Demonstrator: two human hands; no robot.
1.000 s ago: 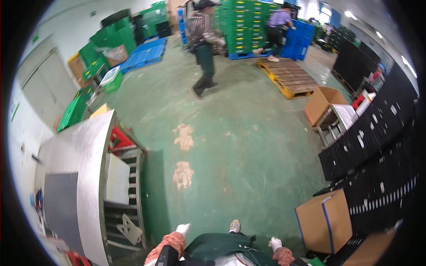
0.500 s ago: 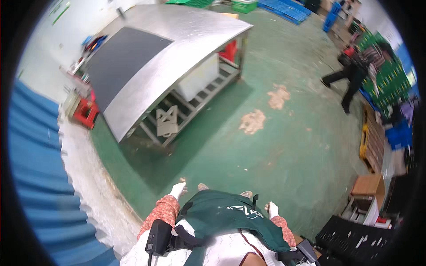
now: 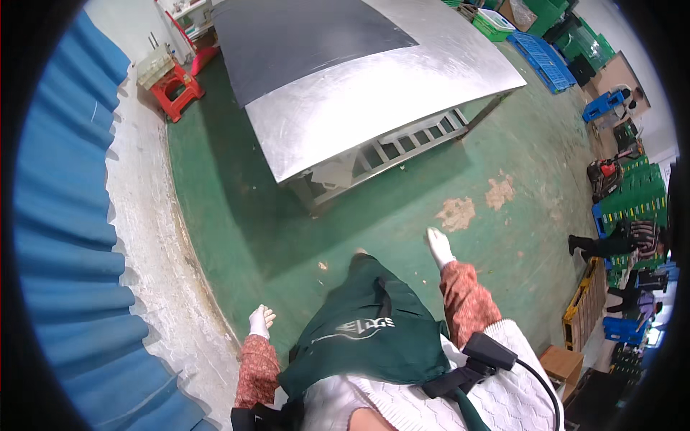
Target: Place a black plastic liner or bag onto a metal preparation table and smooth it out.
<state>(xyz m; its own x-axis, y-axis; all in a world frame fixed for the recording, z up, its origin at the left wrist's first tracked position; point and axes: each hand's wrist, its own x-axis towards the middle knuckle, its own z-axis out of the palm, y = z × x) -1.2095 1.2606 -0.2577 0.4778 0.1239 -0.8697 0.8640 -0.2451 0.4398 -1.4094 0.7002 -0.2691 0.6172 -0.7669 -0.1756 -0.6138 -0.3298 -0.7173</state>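
My left hand [image 3: 261, 321], in a white glove, hangs low by my left side with its fingers loosely bent and slightly apart. Nothing shows in it. In a matching white glove, my right hand [image 3: 439, 248] reaches forward over the green floor, fingers stretched out, also holding nothing. Patterned reddish sleeves cover both forearms, and a dark green apron [image 3: 366, 323] hangs between them. Ahead stands a steel table [image 3: 345, 122], its corner nearest me beyond both hands. A dark grey mat [image 3: 302, 43] lies on its top. Neither hand touches the table.
A blue curtain [image 3: 65, 251] and a whitish ledge [image 3: 147, 237] run along the left. Beyond them is a red stool [image 3: 176, 90]. At right are a wooden pallet [image 3: 583, 305], green crates [image 3: 640, 190] and a person [image 3: 625, 244]. A blue pallet [image 3: 543, 61] lies far right.
The view has turned left, so the table and floor patches sit further right. My right hand has swung forward, and my left hand has dropped back nearer my body.
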